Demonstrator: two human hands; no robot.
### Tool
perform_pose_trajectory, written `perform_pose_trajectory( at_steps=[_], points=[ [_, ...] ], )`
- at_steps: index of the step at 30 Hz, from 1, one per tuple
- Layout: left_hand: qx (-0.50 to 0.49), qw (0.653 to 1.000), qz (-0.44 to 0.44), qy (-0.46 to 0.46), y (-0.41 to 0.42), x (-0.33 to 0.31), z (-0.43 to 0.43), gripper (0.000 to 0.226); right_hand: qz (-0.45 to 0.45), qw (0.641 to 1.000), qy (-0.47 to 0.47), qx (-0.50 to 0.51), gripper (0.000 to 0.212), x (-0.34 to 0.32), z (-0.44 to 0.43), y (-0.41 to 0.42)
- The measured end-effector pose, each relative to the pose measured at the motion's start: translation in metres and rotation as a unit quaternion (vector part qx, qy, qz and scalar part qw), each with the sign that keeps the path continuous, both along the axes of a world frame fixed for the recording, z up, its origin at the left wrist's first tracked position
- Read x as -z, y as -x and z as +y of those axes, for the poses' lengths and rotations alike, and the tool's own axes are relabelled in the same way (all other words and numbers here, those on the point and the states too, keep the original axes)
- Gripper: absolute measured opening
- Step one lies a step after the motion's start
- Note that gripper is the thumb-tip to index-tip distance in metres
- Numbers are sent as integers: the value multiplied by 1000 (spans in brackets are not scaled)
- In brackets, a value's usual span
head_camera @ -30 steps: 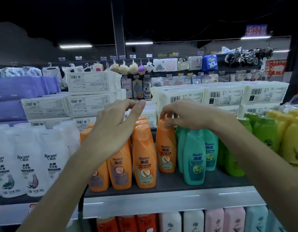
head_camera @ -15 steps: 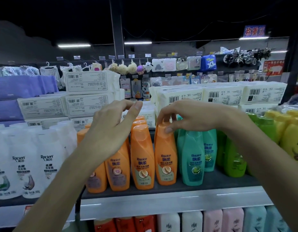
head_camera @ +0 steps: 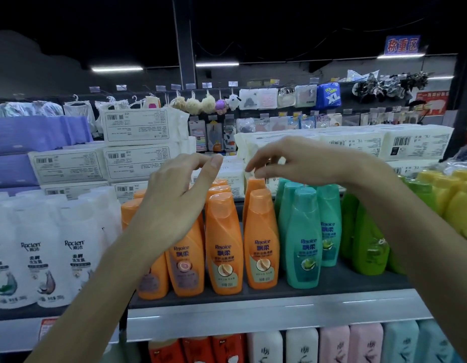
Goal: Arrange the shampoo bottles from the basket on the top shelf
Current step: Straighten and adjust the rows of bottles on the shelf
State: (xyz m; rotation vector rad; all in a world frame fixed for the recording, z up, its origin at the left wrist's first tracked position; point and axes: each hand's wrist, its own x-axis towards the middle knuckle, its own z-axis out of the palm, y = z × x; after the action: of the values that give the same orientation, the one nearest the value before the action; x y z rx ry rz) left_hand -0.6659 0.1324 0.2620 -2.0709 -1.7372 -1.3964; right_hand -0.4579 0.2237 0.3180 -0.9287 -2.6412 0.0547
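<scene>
Orange plastic shampoo bottles with flip caps (head_camera: 223, 244) stand upright in rows on the dark top shelf (head_camera: 345, 282), between white bottles (head_camera: 36, 247) on one side and teal bottles (head_camera: 303, 239) on the other. The step looks like squaring up this orange block. To do it well, nudge each cap lightly from above, keep the labels facing front and the front row level with the shelf edge, and avoid tipping these tall, narrow bottles into their neighbours. The left hand (head_camera: 174, 208) hovers in front of the leftmost orange bottles, fingers (head_camera: 185, 166) loosely curled, thumb raised, holding nothing. The right hand (head_camera: 305, 163) hangs just above the rear orange cap (head_camera: 254, 183). Its fingertips (head_camera: 253, 167) are relaxed and empty, near the cap but apparently not touching it. No basket is in view.
</scene>
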Motion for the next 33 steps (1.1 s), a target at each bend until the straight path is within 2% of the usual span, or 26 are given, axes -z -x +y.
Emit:
perform_pose_trajectory(
  at_steps=[2, 6, 9, 12, 24, 29, 33],
  points=[
    [0, 1000, -9, -9, -1, -2, 0, 66, 26, 999, -24, 23, 26, -4, 13, 5],
    [0, 1000, -12, -20, -1, -3, 0, 67, -75, 994, 10, 83, 38, -4, 36, 21],
    [2, 1000, -9, -29, 0, -2, 0, 65, -120, 989, 37, 83, 36, 0, 46, 31],
    [-2, 1000, -10, -27, 3, -1, -2, 66, -121, 989, 37, 73, 30, 3, 50, 35],
    [-21, 1000, -2, -20, 6, -4, -8, 68, -134, 990, 41, 16, 32, -11, 30, 32],
    [7, 999, 4, -41, 6, -6, -8, 82, -154, 987, 31, 10, 28, -9, 28, 33],
    [12, 999, 19, -43, 8, -3, -7, 74, -160, 986, 33, 18, 27, -8, 28, 31]
  ],
)
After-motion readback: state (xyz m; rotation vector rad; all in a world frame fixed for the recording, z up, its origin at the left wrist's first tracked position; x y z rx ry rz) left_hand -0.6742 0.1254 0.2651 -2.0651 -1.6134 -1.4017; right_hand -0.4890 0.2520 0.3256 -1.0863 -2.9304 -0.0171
